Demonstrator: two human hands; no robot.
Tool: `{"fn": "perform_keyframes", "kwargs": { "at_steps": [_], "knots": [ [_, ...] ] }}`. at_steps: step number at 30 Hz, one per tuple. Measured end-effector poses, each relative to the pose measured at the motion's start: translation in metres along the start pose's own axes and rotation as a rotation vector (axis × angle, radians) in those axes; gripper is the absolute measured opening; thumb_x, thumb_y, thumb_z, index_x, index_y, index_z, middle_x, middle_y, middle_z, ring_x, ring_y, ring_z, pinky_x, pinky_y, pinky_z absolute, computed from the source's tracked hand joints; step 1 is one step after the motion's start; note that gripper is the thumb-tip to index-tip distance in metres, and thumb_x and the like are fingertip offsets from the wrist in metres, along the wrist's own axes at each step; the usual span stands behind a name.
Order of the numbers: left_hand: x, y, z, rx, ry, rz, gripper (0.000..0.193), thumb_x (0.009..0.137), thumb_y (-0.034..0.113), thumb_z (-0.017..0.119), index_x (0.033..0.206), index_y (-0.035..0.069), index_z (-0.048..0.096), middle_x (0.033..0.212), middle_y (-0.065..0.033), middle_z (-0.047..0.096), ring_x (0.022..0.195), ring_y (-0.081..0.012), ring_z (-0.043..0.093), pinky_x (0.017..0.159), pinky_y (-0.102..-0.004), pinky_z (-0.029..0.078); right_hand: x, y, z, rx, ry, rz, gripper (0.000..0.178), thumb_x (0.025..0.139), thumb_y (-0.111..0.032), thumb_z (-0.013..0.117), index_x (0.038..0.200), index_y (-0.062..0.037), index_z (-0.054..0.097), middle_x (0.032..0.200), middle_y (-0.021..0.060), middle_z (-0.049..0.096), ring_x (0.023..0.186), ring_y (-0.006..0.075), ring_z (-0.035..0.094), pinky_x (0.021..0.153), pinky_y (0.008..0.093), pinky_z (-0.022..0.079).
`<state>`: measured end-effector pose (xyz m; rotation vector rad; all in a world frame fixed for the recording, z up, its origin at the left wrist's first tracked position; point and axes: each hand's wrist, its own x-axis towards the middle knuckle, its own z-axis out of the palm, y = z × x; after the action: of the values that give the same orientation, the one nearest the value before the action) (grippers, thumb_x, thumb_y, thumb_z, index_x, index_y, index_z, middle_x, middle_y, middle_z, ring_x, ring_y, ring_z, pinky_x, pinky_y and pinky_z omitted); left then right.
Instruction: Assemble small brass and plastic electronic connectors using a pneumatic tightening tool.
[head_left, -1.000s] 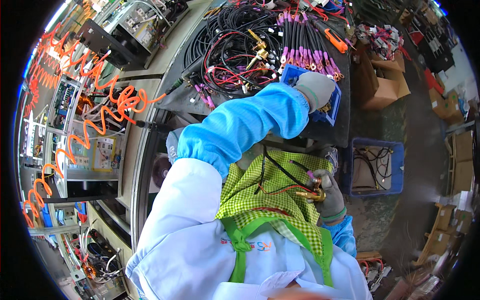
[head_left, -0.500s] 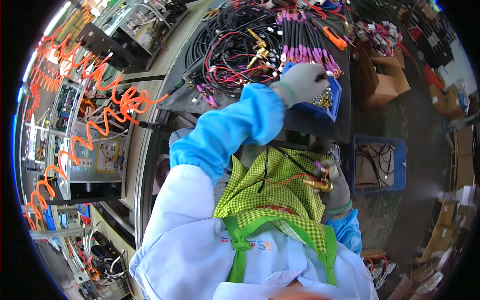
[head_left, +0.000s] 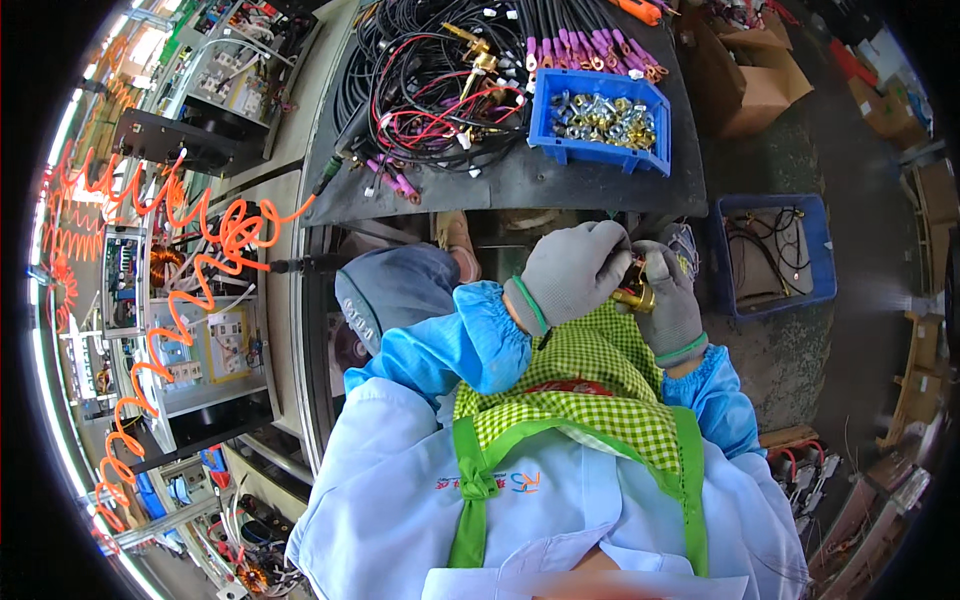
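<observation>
While the grey-gloved right hand point(head_left: 670, 305) pinches a shiny brass cylindrical fitting point(head_left: 635, 298) between thumb and fingers, the grey-gloved left hand point(head_left: 575, 272) is beside it, as the head view shows. Half a second ago that left hand was over the blue plastic bin point(head_left: 600, 157); now it has come down toward the lap, its fingertips bunched close to the fitting. Whether they grip a small part cannot be told, since the fingers hide it. With both hands together, the handling now seems centred on the fitting, which is held up just off the near edge of the black-topped surface point(head_left: 480, 192), in front of the green checked apron point(head_left: 565, 375).

Near the surface's right near corner stands the bin, with loose metal fasteners point(head_left: 605, 120) inside. Behind it, toward the far edge, lies a row of black cables with purple sleeves and ring lugs point(head_left: 565, 45); to its left, a tangle of black and red wires point(head_left: 400, 75) spreads toward the left edge.

Beyond the right edge, a blue plastic crate point(head_left: 828, 250) holding dark cables rests on the floor, and an open cardboard box point(head_left: 770, 85) stands farther back. Off the left edge hang orange coiled hoses point(head_left: 240, 232), near metal chassis with exposed circuitry point(head_left: 228, 342).
</observation>
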<state>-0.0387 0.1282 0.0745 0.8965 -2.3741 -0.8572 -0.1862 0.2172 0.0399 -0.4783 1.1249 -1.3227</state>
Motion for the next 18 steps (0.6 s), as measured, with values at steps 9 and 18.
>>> {"fn": "perform_keyframes", "kwargs": {
  "at_steps": [9, 18],
  "knots": [
    [-0.014, -0.006, -0.002, -0.055, -0.127, 0.09, 0.019, 0.085, 0.023, 0.062, 0.096, 0.007, 0.06, 0.084, -0.0137, 0.063, 0.079, -0.0358, 0.062, 0.067, -0.0449, 0.049, -0.004, 0.018, -0.015, 0.066, -0.083, 0.041, 0.052, 0.095, -0.047, 0.052, 0.123, -0.0031, 0.053, 0.105, 0.0073, 0.062, 0.085, 0.0165, 0.065, 0.064, 0.0272, 0.056],
    [-0.005, -0.006, -0.002, 0.148, -0.186, -0.035, 0.021, 0.084, 0.025, 0.063, 0.097, 0.009, 0.062, 0.088, -0.0126, 0.064, 0.084, -0.034, 0.062, 0.07, -0.046, 0.049, 0.0, 0.014, -0.014, -0.09, -0.083, -0.009, 0.056, 0.095, -0.048, 0.052, 0.126, -0.0015, 0.051, 0.109, 0.0087, 0.062, 0.087, 0.0175, 0.066, 0.063, 0.0276, 0.056]
  ]
}}
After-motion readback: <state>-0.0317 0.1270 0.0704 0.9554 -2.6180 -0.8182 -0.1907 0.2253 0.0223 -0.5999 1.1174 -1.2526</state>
